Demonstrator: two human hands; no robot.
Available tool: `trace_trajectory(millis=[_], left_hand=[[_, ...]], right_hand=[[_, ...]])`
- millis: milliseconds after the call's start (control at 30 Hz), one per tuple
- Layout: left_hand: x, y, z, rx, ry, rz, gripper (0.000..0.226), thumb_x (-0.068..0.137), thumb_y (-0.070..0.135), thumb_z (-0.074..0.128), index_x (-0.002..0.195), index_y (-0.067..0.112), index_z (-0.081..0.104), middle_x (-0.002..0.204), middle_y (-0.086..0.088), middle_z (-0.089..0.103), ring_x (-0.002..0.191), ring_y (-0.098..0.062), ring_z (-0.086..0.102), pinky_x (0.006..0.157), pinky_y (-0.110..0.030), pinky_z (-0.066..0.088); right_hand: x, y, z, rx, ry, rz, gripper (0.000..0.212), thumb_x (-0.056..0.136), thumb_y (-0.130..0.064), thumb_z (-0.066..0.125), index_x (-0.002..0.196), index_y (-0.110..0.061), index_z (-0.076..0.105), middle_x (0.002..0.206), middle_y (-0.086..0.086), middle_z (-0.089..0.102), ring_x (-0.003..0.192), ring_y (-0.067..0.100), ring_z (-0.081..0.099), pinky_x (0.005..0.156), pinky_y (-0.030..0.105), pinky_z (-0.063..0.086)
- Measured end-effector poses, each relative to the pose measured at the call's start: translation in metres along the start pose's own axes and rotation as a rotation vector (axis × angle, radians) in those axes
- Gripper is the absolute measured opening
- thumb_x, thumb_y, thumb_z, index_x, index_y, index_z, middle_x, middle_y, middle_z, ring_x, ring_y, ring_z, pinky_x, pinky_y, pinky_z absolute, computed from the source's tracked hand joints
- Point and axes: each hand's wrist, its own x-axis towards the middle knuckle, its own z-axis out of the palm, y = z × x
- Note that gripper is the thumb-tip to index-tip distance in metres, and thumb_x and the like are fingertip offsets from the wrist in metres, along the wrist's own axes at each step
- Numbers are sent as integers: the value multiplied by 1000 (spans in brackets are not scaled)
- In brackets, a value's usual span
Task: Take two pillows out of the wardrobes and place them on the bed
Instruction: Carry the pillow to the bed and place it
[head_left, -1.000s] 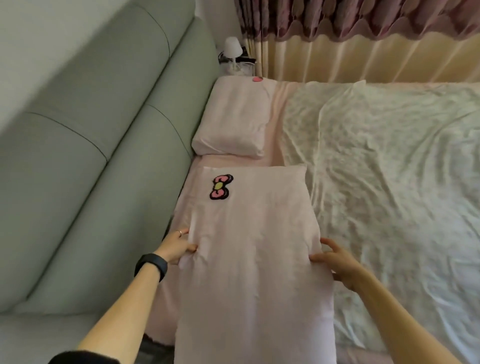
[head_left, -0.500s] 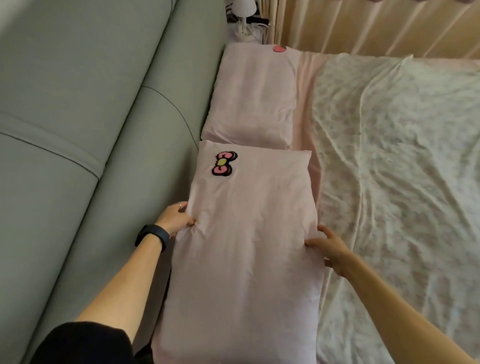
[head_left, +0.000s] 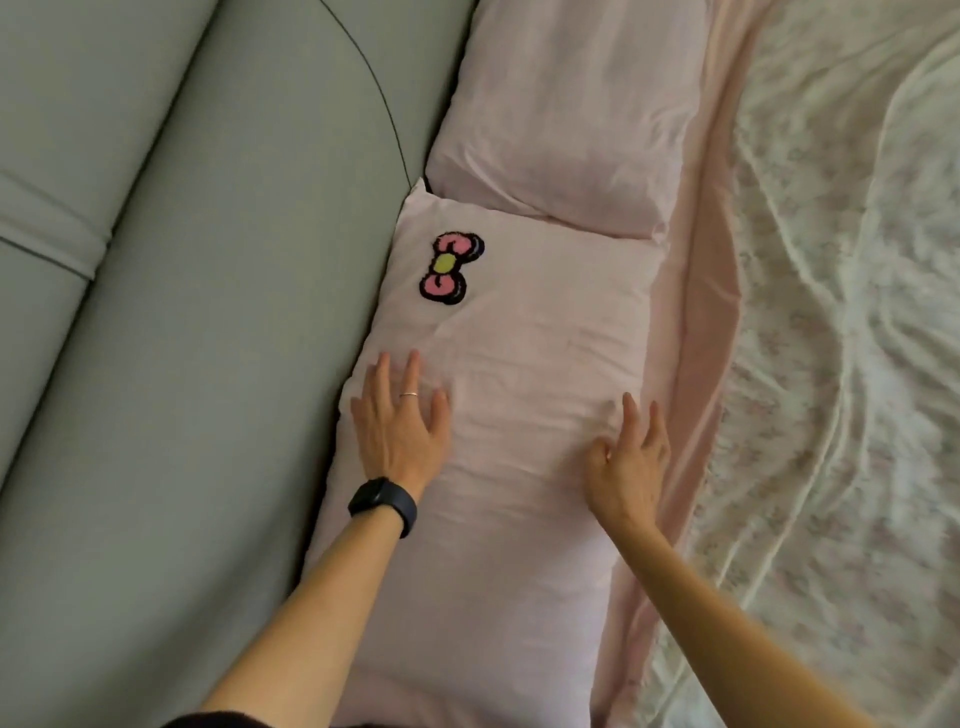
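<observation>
A home bedroom: pink pillows (head_left: 519, 374) on a bed (head_left: 698, 312) against a padded grey-green headboard (head_left: 208, 312).

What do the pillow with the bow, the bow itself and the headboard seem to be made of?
Pillow: matte woven cloth, probably cotton; it creases softly. Bow: fuzzy tufted yarn, by its raised pile. Headboard: padded, smooth grey-green cover with seams, perhaps faux leather.

near pillow (head_left: 519, 415) on bed (head_left: 805, 364) | far pillow (head_left: 566, 114) behind, touching | headboard (head_left: 208, 312) left
</observation>
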Motion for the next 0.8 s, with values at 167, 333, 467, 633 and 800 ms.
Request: trace_trajectory(millis=[167, 333, 467, 633, 800], left_hand=[[-11, -18, 55, 35, -12, 80, 72, 94, 58, 35, 158, 30, 16, 167, -4, 11, 153, -28, 8, 119, -58, 9], [12, -42, 102, 96, -33, 88, 75, 92, 64, 28, 157, 34, 7, 168, -2, 3, 154, -29, 2, 119, -62, 5], [26, -53, 129, 111, -42, 107, 76, 91, 66, 26, 155, 38, -4, 168, -1, 0, 154, -30, -1, 119, -63, 2], [40, -54, 134, 190, -126, 61, 75, 92, 68, 24, 155, 40, -5, 168, 4, -1, 154, -27, 3, 119, -62, 4], [40, -30, 85, 246, -328, -6, 74, 92, 71, 24, 156, 42, 1, 168, 5, 4, 152, -29, 11, 116, -64, 16]], right_hand=[[-7, -2, 48, -313, -89, -444, 71, 93, -71, 37, 156, -52, 9, 171, -5, -7, 155, 31, -16, 118, 66, -2], [17, 31, 100, -464, -78, -413, 72, 94, -75, 28, 156, -52, 0, 170, -6, -16, 154, 34, -20, 112, 78, -5], [33, 46, 128, -525, -38, -408, 72, 93, -76, 22, 156, -51, -2, 170, -3, -16, 154, 38, -17, 110, 81, -5], [45, 36, 134, -618, -147, -355, 68, 92, -78, 13, 152, -57, -12, 165, -9, -28, 153, 36, -21, 107, 81, -9], [48, -8, 88, -715, -465, -216, 73, 84, -83, 15, 147, -61, -14, 166, -13, -23, 152, 34, -21, 109, 80, 3]])
